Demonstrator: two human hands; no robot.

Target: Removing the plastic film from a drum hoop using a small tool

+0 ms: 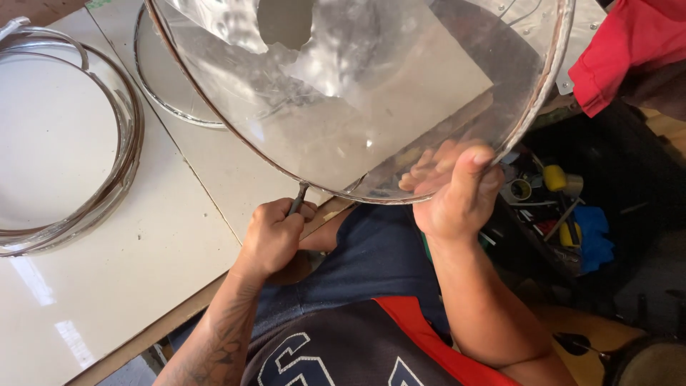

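Large round shiny metal dish (371, 93), thin rolled rim, held tilted on edge over the table corner. Slim dark metal tool (298, 198), tip touching the dish's lower rim.

A pale tabletop (107, 286) carries stacked metal rings (121, 179) and a round metal disc (168, 78).

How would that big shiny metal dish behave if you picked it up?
The metal dish is probably light for its size: the right hand alone props its rim. It looks thin and dented, so likely flexes. Its polished surface may be slippery.
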